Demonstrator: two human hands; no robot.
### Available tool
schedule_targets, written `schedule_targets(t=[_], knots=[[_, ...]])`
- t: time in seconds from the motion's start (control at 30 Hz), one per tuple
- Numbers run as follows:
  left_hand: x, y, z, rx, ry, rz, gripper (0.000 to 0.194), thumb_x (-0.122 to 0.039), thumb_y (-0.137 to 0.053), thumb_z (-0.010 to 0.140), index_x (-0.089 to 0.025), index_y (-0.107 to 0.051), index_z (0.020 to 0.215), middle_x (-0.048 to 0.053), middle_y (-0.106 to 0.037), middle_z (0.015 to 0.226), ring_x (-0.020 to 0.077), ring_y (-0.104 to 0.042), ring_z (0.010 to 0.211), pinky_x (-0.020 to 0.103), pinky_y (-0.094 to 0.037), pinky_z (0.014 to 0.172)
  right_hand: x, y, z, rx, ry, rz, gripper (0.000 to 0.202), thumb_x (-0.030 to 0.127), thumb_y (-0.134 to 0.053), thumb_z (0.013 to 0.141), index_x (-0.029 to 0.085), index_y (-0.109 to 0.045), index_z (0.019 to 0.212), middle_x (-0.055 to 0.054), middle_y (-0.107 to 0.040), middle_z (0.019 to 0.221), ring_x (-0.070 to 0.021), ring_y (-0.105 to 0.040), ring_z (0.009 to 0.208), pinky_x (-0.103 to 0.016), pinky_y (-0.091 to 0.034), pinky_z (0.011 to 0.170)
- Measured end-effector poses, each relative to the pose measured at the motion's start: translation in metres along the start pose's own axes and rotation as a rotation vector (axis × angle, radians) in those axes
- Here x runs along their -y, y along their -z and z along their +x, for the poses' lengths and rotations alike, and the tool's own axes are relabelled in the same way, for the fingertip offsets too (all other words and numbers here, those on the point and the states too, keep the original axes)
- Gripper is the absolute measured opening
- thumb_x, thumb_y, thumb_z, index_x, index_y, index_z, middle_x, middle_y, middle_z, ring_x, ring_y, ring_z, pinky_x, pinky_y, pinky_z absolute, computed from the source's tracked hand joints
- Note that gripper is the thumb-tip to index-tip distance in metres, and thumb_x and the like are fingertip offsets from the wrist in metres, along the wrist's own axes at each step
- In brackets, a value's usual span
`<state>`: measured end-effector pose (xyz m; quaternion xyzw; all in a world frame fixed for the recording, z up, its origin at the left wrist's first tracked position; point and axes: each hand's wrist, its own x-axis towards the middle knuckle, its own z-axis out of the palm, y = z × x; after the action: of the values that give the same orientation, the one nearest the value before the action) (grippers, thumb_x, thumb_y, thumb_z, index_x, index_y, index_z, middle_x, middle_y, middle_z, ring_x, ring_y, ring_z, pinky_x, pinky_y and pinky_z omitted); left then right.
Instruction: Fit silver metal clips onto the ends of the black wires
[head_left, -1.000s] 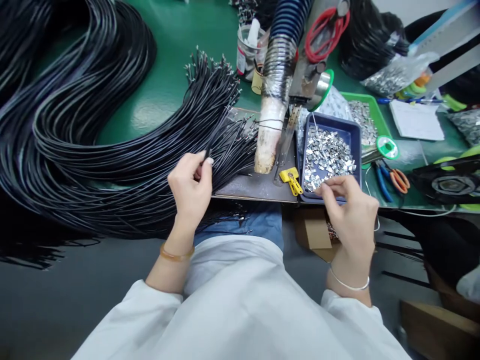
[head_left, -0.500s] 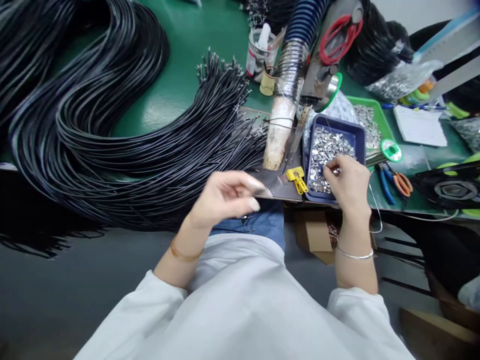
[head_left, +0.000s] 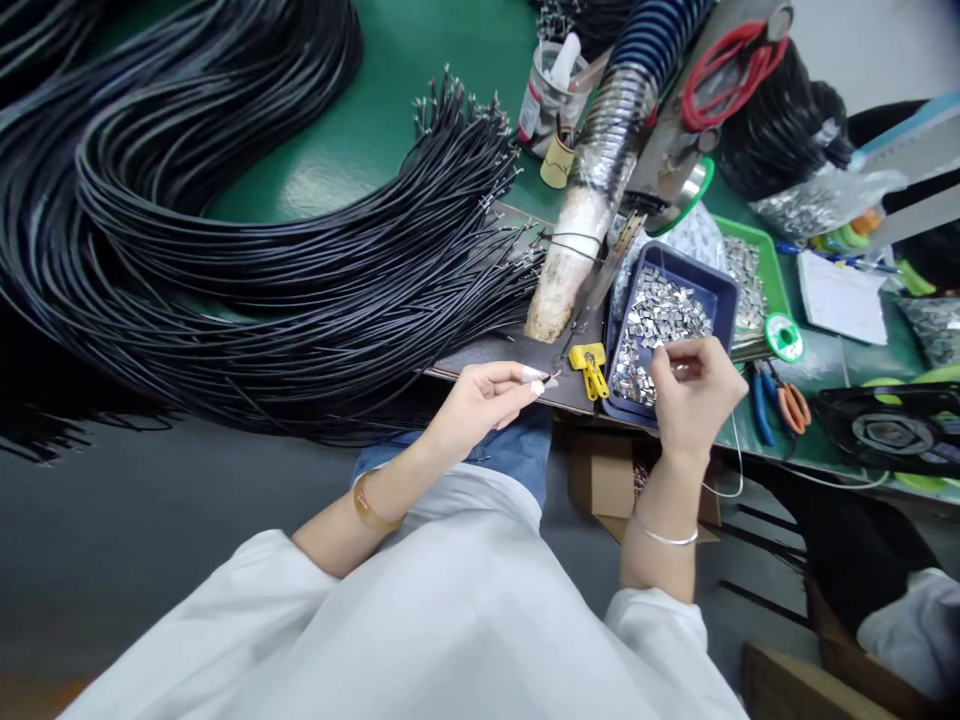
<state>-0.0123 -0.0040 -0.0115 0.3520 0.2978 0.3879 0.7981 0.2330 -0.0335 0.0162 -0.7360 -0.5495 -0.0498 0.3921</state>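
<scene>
My left hand (head_left: 491, 405) pinches the end of a thin black cable (head_left: 551, 378) between thumb and forefinger, with fine wire tips poking out past the nails. It sits at the table's front edge, just left of a yellow clip (head_left: 589, 370). My right hand (head_left: 694, 395) is closed in a pinch over the near right part of a dark blue tray (head_left: 721, 290). Many small shiny metal pieces (head_left: 664, 315) lie in that tray. Whatever the right fingers hold is hidden. A big bundle of black cables (head_left: 322, 260) spreads across the table to the left.
A ribbed duct (head_left: 611, 125) slopes down to the table behind the clip. A green tray (head_left: 776, 270) stands behind the blue one. Blue-handled pliers (head_left: 763, 405) and orange-handled scissors (head_left: 793, 408) lie at right. An open cardboard box (head_left: 592, 475) is under the table edge.
My left fingers, apart and blurred before, have closed on a cable end. My right hand has risen slightly from among the metal pieces, staying pinched. The view has shifted a little.
</scene>
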Motion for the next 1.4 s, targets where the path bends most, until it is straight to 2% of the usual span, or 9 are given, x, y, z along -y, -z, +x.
schedule_targets(t=[0.1,0.27,0.43,0.53,0.87,0.93,1.1,1.23,1.4], knots=[[-0.003,-0.005,0.000,-0.013,-0.014,0.058,0.017,-0.025,-0.078,0.072,-0.012,-0.067,0.077,-0.007,-0.051,0.047,0.0031,-0.036,0.041,0.018,-0.021,0.040,0.033,0.000,-0.025,0.032,-0.096,0.424,0.017,0.024,-0.071,0.083,0.022,-0.056,0.076,0.003,-0.066,0.077,-0.0107,-0.061,0.053,-0.026,-0.050,0.052],[-0.008,-0.012,0.000,0.027,-0.036,0.180,0.020,-0.027,-0.072,0.079,-0.012,-0.065,0.067,-0.003,-0.054,0.050,0.0047,-0.043,0.046,0.018,-0.030,0.045,0.070,-0.015,-0.060,-0.017,0.039,0.485,0.006,0.018,-0.072,0.085,0.023,-0.069,0.084,-0.001,-0.072,0.092,-0.0162,-0.072,0.088,-0.034,-0.062,0.076],[-0.004,-0.015,0.000,-0.006,-0.127,0.234,0.011,-0.021,-0.074,0.078,-0.011,-0.069,0.073,-0.001,-0.063,0.063,0.0065,-0.053,0.057,0.018,-0.045,0.058,0.064,-0.027,-0.064,0.194,-0.062,0.638,0.003,0.022,-0.070,0.088,0.024,-0.072,0.087,-0.001,-0.072,0.095,-0.0142,-0.072,0.087,-0.028,-0.062,0.069],[0.001,-0.015,0.003,-0.010,-0.204,0.261,0.008,-0.019,-0.075,0.078,-0.011,-0.071,0.076,0.001,-0.067,0.071,0.0081,-0.058,0.064,0.019,-0.048,0.063,0.060,-0.027,-0.064,0.210,-0.084,0.664,0.004,0.022,-0.070,0.087,0.024,-0.072,0.087,-0.001,-0.072,0.095,-0.0139,-0.071,0.088,-0.027,-0.062,0.069],[0.001,-0.010,0.000,0.003,-0.566,0.867,0.011,-0.014,-0.063,0.087,-0.014,-0.071,0.079,-0.001,-0.057,0.065,0.0077,-0.044,0.057,0.022,-0.036,0.056,0.058,-0.023,-0.064,0.265,-0.045,0.606,0.007,0.018,-0.067,0.087,0.024,-0.071,0.086,-0.002,-0.071,0.099,-0.0164,-0.072,0.094,-0.031,-0.062,0.078],[0.002,-0.012,-0.003,0.023,-0.461,0.775,0.014,-0.017,-0.059,0.090,-0.013,-0.067,0.079,-0.001,-0.057,0.064,0.0070,-0.045,0.056,0.021,-0.037,0.055,0.058,-0.024,-0.066,0.258,-0.070,0.669,0.006,0.019,-0.067,0.087,0.023,-0.070,0.084,-0.002,-0.071,0.100,-0.0177,-0.073,0.094,-0.034,-0.062,0.081],[-0.002,-0.015,-0.002,0.108,0.020,0.252,0.029,-0.041,-0.069,0.086,-0.014,-0.060,0.078,-0.002,-0.061,0.058,0.0045,-0.042,0.040,0.019,-0.031,0.040,0.061,-0.029,-0.072,0.170,-0.046,0.643,0.004,0.021,-0.069,0.087,0.024,-0.071,0.086,-0.002,-0.072,0.100,-0.0186,-0.073,0.093,-0.040,-0.063,0.085],[-0.006,-0.011,0.003,0.048,0.033,0.165,0.031,-0.041,-0.076,0.079,-0.012,-0.069,0.074,-0.002,-0.058,0.052,0.0036,-0.037,0.042,0.018,-0.026,0.041,0.063,-0.030,-0.071,0.057,-0.020,0.596,0.010,0.022,-0.061,0.093,0.026,-0.070,0.096,-0.003,-0.073,0.098,-0.0187,-0.073,0.095,-0.039,-0.065,0.079],[-0.007,-0.011,0.006,-0.058,-0.051,0.145,0.016,-0.026,-0.082,0.069,-0.012,-0.076,0.073,0.001,-0.069,0.065,0.0094,-0.058,0.062,0.021,-0.047,0.061,0.066,-0.027,-0.071,-0.086,0.177,0.515,0.017,0.015,-0.062,0.091,0.028,-0.067,0.101,-0.001,-0.075,0.100,-0.0189,-0.075,0.090,-0.040,-0.066,0.076]])
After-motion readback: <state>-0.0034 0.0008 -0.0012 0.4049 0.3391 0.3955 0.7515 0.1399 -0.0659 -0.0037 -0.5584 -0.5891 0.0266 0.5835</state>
